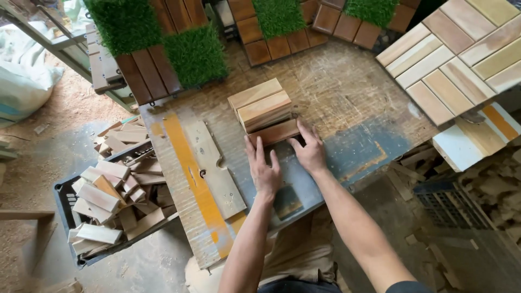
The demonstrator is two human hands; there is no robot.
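1. The left hand (264, 169) lies flat on the worn workbench (347, 103). Its fingers are straight and a little spread. The fingertips touch the near edge of the reddish wood block (274, 132).
2. The right hand (309, 149) rests on the right end of the same block. Its fingers are bent and a little spread. The thumb presses the near side, and the other fingers reach over the top.
3. The reddish wood block lies flat on the bench, right in front of both sets of fingertips.
4. Just past the fingertips sit two lighter wood blocks (260, 103), side by side and touching the reddish one.
5. Left of the left fingers lies a flat grey board (217, 168) with notches.
6. Far left of the fingers, a dark crate (65, 198) holds many wood pieces.
7. Far beyond the fingers are grass and wood tiles (163, 49). It may be fake grass, but it is hard to tell.
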